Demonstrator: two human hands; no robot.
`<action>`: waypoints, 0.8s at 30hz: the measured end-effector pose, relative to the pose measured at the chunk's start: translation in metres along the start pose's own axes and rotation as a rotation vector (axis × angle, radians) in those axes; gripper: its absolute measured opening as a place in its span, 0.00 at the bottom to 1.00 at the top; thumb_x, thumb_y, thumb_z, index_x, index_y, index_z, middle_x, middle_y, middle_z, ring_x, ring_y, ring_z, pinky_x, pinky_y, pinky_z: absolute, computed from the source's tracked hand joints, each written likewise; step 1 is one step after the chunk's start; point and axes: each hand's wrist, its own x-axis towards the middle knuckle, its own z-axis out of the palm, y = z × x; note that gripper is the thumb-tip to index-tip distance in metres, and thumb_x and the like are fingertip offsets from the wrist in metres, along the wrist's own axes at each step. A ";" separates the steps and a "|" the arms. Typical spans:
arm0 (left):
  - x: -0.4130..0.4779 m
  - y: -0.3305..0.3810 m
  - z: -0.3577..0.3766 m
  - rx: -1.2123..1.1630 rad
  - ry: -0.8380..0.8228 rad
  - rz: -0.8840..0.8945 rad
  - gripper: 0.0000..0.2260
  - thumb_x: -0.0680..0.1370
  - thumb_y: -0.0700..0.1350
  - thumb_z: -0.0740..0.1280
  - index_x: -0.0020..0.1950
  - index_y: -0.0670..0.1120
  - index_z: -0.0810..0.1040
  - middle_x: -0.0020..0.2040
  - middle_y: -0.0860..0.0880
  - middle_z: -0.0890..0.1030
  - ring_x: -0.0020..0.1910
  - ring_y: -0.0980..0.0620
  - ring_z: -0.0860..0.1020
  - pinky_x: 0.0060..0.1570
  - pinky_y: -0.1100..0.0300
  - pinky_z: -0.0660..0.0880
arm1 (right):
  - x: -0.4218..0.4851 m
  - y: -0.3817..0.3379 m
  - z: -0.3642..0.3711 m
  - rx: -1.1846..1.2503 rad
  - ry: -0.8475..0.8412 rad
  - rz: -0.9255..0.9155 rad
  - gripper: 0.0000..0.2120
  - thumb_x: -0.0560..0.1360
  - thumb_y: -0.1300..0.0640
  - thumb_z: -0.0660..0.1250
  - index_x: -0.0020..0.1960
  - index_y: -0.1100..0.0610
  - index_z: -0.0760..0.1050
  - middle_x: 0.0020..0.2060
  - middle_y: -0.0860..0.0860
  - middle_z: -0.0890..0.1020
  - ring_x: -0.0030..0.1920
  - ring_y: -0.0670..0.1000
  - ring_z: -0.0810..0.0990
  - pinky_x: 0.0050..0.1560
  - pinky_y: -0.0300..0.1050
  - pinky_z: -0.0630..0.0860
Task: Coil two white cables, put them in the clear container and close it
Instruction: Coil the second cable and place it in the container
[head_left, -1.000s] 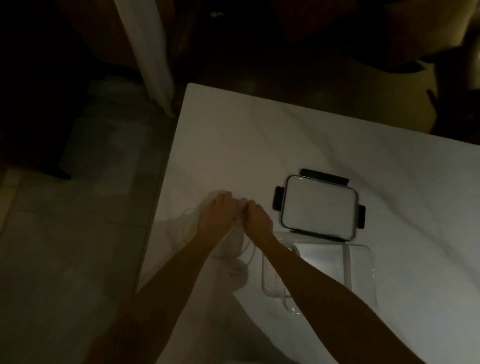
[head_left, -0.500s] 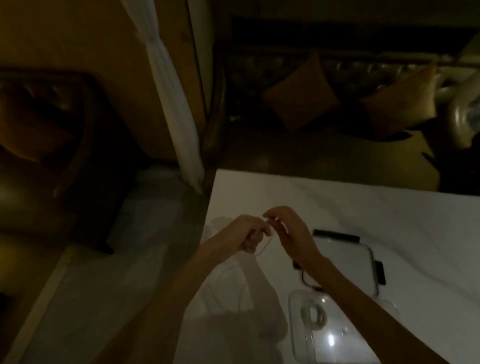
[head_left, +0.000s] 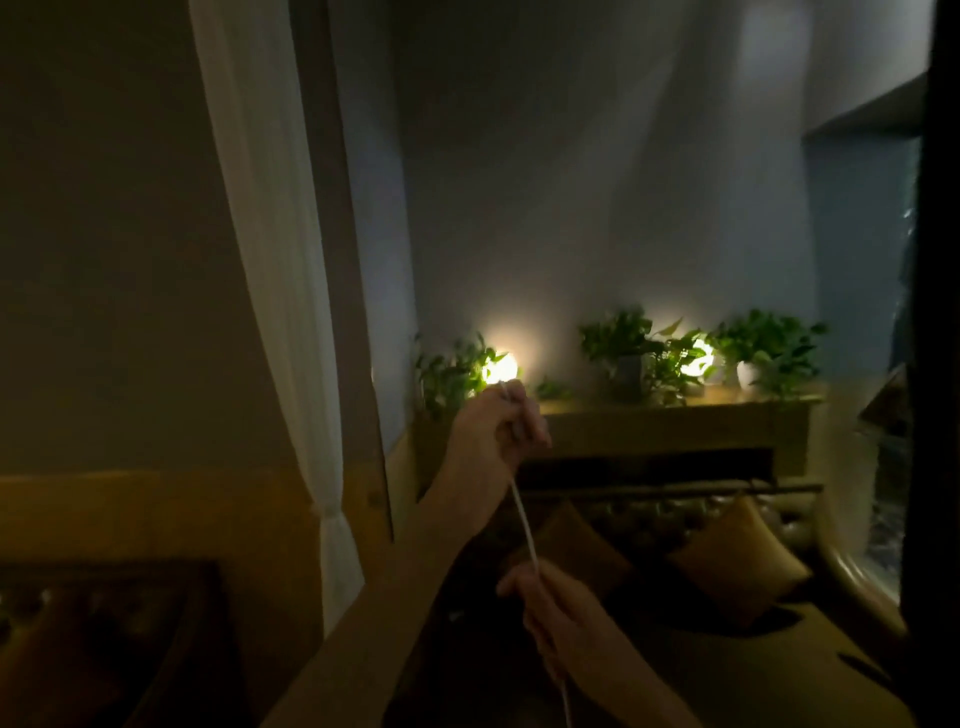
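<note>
A white cable (head_left: 524, 525) runs taut and nearly straight between my two raised hands. My left hand (head_left: 491, 441) is the upper one, closed on the cable's top end, which pokes out above the fingers. Lower and to the right, my right hand (head_left: 558, 608) is closed around the cable, and the rest of the cable drops below it out of the bottom of the view. The clear container, its lid and the table are out of view.
A white curtain (head_left: 280, 291) hangs at the left. Behind the hands stand a wooden shelf (head_left: 675, 415) with potted plants (head_left: 634, 353) and two glowing lamps (head_left: 498, 366), and a sofa with cushions (head_left: 737, 561) below it. The room is dim.
My view has tilted up from the table to the far wall. Both hands have lifted off the table and pulled apart, stretching the cable straight between them.
</note>
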 end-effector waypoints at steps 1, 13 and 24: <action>0.007 0.009 0.001 0.122 0.013 0.048 0.10 0.76 0.34 0.53 0.43 0.42 0.73 0.30 0.48 0.77 0.32 0.49 0.75 0.41 0.53 0.75 | -0.015 -0.013 -0.007 -0.089 0.006 -0.072 0.09 0.81 0.52 0.59 0.49 0.50 0.78 0.29 0.46 0.73 0.27 0.41 0.71 0.29 0.36 0.67; -0.068 -0.015 0.096 0.224 -0.117 0.103 0.12 0.73 0.49 0.59 0.30 0.51 0.72 0.23 0.55 0.67 0.21 0.59 0.63 0.23 0.66 0.58 | -0.076 -0.176 -0.122 -0.841 0.509 -0.770 0.05 0.74 0.51 0.69 0.48 0.49 0.83 0.41 0.39 0.83 0.38 0.36 0.79 0.41 0.28 0.74; -0.026 -0.022 0.139 -0.212 0.143 -0.225 0.11 0.81 0.45 0.56 0.42 0.43 0.73 0.27 0.51 0.73 0.25 0.53 0.72 0.27 0.61 0.71 | -0.110 -0.093 -0.099 -0.115 0.152 0.102 0.11 0.82 0.49 0.57 0.57 0.50 0.76 0.28 0.46 0.73 0.23 0.41 0.69 0.24 0.34 0.66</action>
